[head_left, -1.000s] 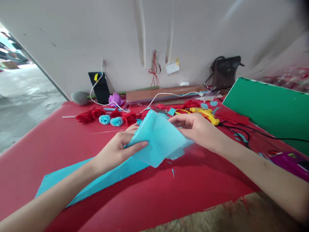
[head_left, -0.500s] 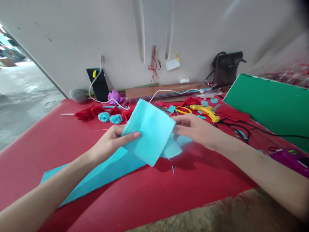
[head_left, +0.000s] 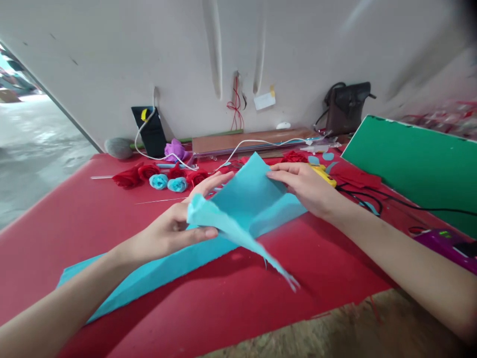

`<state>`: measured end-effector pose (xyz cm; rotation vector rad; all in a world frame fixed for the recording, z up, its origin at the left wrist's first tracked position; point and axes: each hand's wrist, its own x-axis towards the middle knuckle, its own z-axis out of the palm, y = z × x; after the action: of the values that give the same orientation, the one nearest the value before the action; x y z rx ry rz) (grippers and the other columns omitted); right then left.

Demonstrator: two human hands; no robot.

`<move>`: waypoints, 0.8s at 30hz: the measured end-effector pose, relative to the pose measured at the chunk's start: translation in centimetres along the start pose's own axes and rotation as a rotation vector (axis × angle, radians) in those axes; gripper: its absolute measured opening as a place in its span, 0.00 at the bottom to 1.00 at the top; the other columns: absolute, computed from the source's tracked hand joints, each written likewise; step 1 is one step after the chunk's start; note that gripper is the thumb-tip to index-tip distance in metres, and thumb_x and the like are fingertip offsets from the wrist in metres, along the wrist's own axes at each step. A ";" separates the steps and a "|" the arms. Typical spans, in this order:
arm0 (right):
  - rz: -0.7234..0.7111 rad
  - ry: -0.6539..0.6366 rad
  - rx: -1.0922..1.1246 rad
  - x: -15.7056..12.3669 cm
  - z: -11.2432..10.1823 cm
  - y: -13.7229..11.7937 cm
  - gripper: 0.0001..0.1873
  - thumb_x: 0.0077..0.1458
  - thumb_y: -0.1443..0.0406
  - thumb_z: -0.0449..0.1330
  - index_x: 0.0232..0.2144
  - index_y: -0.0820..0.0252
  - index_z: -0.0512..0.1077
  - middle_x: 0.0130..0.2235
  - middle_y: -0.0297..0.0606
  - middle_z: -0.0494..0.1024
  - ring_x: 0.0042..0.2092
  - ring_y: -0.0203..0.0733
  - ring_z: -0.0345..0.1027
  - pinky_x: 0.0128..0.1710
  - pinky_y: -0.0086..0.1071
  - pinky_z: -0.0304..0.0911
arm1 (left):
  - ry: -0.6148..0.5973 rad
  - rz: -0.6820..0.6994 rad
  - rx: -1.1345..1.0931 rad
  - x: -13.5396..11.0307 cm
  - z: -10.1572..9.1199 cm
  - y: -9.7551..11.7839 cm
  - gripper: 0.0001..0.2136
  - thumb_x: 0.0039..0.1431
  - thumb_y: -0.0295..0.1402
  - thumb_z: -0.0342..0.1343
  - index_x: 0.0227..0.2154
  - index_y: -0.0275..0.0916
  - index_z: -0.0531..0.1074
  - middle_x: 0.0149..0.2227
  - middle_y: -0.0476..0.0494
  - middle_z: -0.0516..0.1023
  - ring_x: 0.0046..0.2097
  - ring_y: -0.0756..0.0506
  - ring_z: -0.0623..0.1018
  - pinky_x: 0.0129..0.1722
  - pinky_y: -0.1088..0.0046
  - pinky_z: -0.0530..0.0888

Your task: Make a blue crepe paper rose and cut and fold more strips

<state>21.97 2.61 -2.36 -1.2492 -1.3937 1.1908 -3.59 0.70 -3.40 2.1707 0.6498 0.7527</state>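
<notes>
A square of light-blue crepe paper is held up between my two hands, opened out, with its near flap curling toward me and a frayed tip hanging down. My left hand grips the paper's left side, thumb in front and fingers behind. At the right edge, my right hand pinches the paper between thumb and fingers. Beneath both hands a long blue crepe paper strip lies slantwise on the red tabletop.
Red paper roses and blue paper roses lie at the back left. A yellow glue gun, partly hidden, is behind my right hand. A green board leans at right, near a purple device and black cables.
The flat square has unfolded, its near part swinging down toward me. My right hand has moved slightly right with its edge; my left hand's fingers have spread behind the paper.
</notes>
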 end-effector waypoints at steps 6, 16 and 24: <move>0.067 0.041 -0.019 1.2 -0.5 1.2 0.07 0.41 0.63 0.62 0.27 0.59 0.72 0.24 0.29 0.70 0.25 0.30 0.59 0.25 0.26 0.53 | -0.055 0.130 0.076 0.3 0.2 0.8 0.08 0.57 0.35 0.53 0.35 0.46 0.77 0.43 0.47 0.76 0.53 0.40 0.70 0.60 0.55 0.56; -0.246 -0.010 -0.083 -1.8 1.4 -0.6 0.07 0.48 0.62 0.59 0.30 0.60 0.73 0.30 0.32 0.76 0.29 0.31 0.66 0.29 0.27 0.59 | 0.205 -0.056 0.163 0.7 0.8 1.0 0.17 0.60 0.37 0.47 0.18 0.37 0.69 0.54 0.50 0.65 0.56 0.42 0.64 0.57 0.65 0.62; -0.323 -0.062 -0.137 -4.0 2.8 -1.7 0.09 0.51 0.65 0.57 0.34 0.58 0.75 0.31 0.32 0.78 0.30 0.33 0.69 0.26 0.26 0.61 | 0.249 -0.123 0.101 0.7 1.1 1.4 0.13 0.59 0.36 0.50 0.21 0.38 0.71 0.41 0.49 0.73 0.48 0.44 0.70 0.55 0.66 0.64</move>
<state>19.33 -1.67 -1.13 -1.0358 -1.6738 0.9301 -2.05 -0.16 -2.68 2.1225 0.9585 0.9510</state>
